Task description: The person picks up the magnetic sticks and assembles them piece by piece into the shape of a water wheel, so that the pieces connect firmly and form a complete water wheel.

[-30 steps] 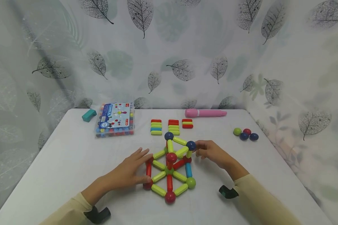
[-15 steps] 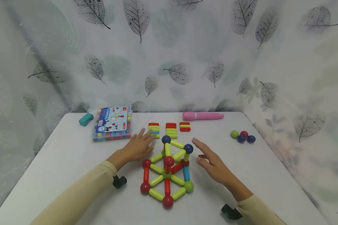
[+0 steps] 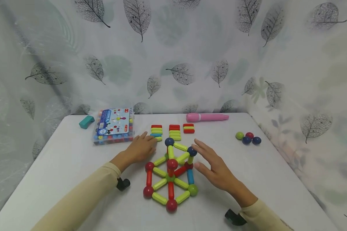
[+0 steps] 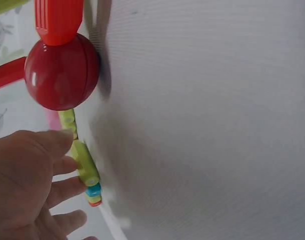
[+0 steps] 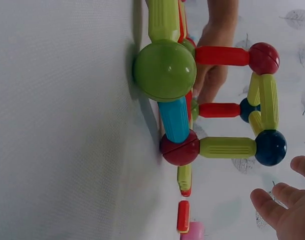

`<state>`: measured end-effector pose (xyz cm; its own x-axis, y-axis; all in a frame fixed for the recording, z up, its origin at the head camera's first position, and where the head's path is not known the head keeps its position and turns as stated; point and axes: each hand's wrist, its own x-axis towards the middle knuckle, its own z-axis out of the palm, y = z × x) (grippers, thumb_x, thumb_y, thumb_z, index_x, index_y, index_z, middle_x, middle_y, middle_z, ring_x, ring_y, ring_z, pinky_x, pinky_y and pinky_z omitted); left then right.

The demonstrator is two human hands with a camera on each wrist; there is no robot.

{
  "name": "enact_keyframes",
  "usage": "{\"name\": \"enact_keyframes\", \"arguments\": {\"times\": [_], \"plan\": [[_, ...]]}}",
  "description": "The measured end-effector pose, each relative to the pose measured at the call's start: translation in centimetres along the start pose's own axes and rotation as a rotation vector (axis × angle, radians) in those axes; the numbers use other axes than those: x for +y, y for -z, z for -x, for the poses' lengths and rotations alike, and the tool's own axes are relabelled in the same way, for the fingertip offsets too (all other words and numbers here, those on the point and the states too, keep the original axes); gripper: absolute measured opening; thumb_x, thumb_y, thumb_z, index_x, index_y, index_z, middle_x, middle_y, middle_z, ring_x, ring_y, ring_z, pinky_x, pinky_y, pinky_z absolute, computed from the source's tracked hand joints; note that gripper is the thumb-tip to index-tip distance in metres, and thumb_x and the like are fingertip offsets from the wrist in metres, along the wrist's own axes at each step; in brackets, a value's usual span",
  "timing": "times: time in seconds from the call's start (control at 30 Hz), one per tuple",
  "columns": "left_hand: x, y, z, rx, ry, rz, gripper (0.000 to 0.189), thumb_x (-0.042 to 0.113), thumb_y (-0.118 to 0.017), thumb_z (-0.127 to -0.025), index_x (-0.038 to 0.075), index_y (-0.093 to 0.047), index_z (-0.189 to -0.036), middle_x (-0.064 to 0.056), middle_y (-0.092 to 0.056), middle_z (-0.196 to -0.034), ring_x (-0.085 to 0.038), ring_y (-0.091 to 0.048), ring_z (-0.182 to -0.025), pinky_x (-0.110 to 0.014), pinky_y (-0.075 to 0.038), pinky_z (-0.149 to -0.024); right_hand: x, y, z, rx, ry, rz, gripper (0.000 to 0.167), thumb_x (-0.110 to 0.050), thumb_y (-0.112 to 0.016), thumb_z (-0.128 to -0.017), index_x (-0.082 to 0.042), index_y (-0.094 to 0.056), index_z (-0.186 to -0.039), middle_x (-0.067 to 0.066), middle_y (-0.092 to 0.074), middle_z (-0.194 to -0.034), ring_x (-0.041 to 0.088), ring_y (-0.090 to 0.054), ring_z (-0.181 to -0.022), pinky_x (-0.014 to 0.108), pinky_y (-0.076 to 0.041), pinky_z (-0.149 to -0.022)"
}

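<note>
Hands, two: left hand [image 3: 140, 148], fingers loosely spread at one lime rod [image 4: 86, 169], contact I cannot tell; right hand [image 3: 217, 166], fingers extended, unclenched.
Ball-and-rod frame [image 3: 171, 191], one: on the worktop [image 3: 269, 179] between both hands; I count ten balls, five red, three green, two blue.
Rod groups [image 3: 174, 132], three: ahead of the hands, leftmost at the left fingers.
Loose balls [image 3: 256, 140], four: beyond the right hand, rightward.
Case [image 3: 115, 126], teal block [image 3: 86, 122], one each: beyond the left hand.
My right wrist view alone shows a gap between right fingertips [image 5: 266, 205] and blue ball [image 5: 271, 148].
</note>
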<state>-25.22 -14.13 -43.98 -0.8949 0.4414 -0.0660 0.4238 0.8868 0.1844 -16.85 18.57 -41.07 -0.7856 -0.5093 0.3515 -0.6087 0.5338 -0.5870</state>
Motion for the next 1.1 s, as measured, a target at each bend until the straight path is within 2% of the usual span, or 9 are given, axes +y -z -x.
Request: {"name": "enact_keyframes", "arguments": {"times": [0.13, 0.27, 0.47, 0.53, 0.6, 0.77, 0.87, 1.0, 1.1], "plan": [[0.0, -0.3, -0.5, 0.104, 0.010, -0.019, 0.039, 0.025, -0.068, -0.099, 0.011, -0.064, -0.135, -0.013, -0.064, -0.134, -0.039, -0.052, -0.134, -0.057, -0.043, -0.111, 0.0, 0.1, -0.1, 0.010, -0.003, -0.004, 0.061, -0.025, -0.064, -0.101, -0.028, -0.040, -0.157, 0.003, -0.034, -0.165, 0.030, -0.033, -0.151, 0.064, -0.041, -0.109], [-0.1, -0.4, -1.2, 0.162, 0.062, 0.026, 0.033, 0.022, -0.073, -0.095, 0.011, -0.069, -0.126, -0.011, -0.071, -0.119, -0.032, -0.062, -0.111, -0.049, -0.054, -0.098, -0.1, 0.1, -0.1, 0.016, -0.013, -0.007, 0.061, -0.025, -0.065, -0.100, -0.026, -0.041, -0.157, 0.002, -0.034, -0.165, 0.030, -0.032, -0.151, 0.064, -0.040, -0.109], [-0.7, -1.0, -2.1, 0.204, 0.164, 0.185, 0.024, 0.013, -0.071, -0.094, 0.009, -0.071, -0.118, -0.011, -0.073, -0.112, -0.031, -0.062, -0.103, -0.047, -0.053, -0.093, -0.3, 0.0, -0.1, 0.010, 0.001, 0.003, 0.062, -0.027, -0.066, -0.099, -0.025, -0.041, -0.157, 0.002, -0.034, -0.165, 0.029, -0.029, -0.152, 0.064, -0.038, -0.111], [-0.9, -1.2, -2.3, 0.210, 0.191, 0.276, 0.023, 0.011, -0.069, -0.094, 0.008, -0.071, -0.117, -0.011, -0.073, -0.113, -0.031, -0.062, -0.104, -0.048, -0.053, -0.095, -0.3, 0.0, -0.1, 0.005, 0.001, 0.008, 0.063, -0.028, -0.067, -0.099, -0.026, -0.041, -0.156, 0.002, -0.034, -0.165, 0.029, -0.028, -0.153, 0.064, -0.038, -0.111], [-1.1, -1.2, -2.1, 0.208, 0.214, 0.416, 0.024, 0.011, -0.069, -0.094, 0.008, -0.070, -0.118, -0.011, -0.072, -0.115, -0.030, -0.062, -0.106, -0.047, -0.053, -0.097, -0.2, 0.0, 0.0, 0.001, -0.002, 0.015, 0.063, -0.029, -0.067, -0.099, -0.026, -0.041, -0.157, 0.002, -0.034, -0.165, 0.029, -0.028, -0.153, 0.064, -0.038, -0.111], [-1.2, -0.7, 0.0, 0.150, 0.272, 0.838, 0.038, 0.021, -0.069, -0.097, 0.013, -0.065, -0.133, -0.009, -0.066, -0.124, -0.027, -0.058, -0.114, -0.045, -0.053, -0.101, -0.1, -0.2, -0.1, 0.005, 0.008, 0.025, 0.064, -0.029, -0.068, -0.098, -0.026, -0.041, -0.157, 0.004, -0.034, -0.165, 0.030, -0.028, -0.153, 0.065, -0.039, -0.110], [-1.1, -0.7, 1.8, 0.106, 0.274, 1.022, 0.043, 0.024, -0.068, -0.098, 0.017, -0.061, -0.141, -0.008, -0.063, -0.132, -0.027, -0.056, -0.122, -0.045, -0.050, -0.106, -0.1, -0.3, -0.2, 0.007, 0.011, 0.026, 0.065, -0.029, -0.068, -0.098, -0.026, -0.041, -0.157, 0.003, -0.034, -0.165, 0.030, -0.028, -0.153, 0.065, -0.039, -0.110], [-0.8, -1.2, 4.1, 0.073, 0.246, 1.156, 0.046, 0.022, -0.068, -0.098, 0.013, -0.059, -0.142, -0.008, -0.061, -0.136, -0.028, -0.055, -0.127, -0.046, -0.047, -0.110, -0.3, -0.4, -0.2, 0.001, 0.002, 0.023, 0.064, -0.030, -0.067, -0.098, -0.026, -0.041, -0.157, 0.002, -0.034, -0.165, 0.030, -0.028, -0.153, 0.065, -0.038, -0.111], [-0.7, -1.9, 5.5, 0.058, 0.220, 1.148, 0.045, 0.024, -0.072, -0.096, 0.012, -0.060, -0.138, -0.007, -0.063, -0.132, -0.026, -0.056, -0.126, -0.045, -0.048, -0.109, -0.2, -0.4, -0.2, 0.001, -0.005, 0.023, 0.064, -0.030, -0.068, -0.098, -0.026, -0.041, -0.157, 0.002, -0.034, -0.165, 0.030, -0.028, -0.153, 0.066, -0.037, -0.111]]}}
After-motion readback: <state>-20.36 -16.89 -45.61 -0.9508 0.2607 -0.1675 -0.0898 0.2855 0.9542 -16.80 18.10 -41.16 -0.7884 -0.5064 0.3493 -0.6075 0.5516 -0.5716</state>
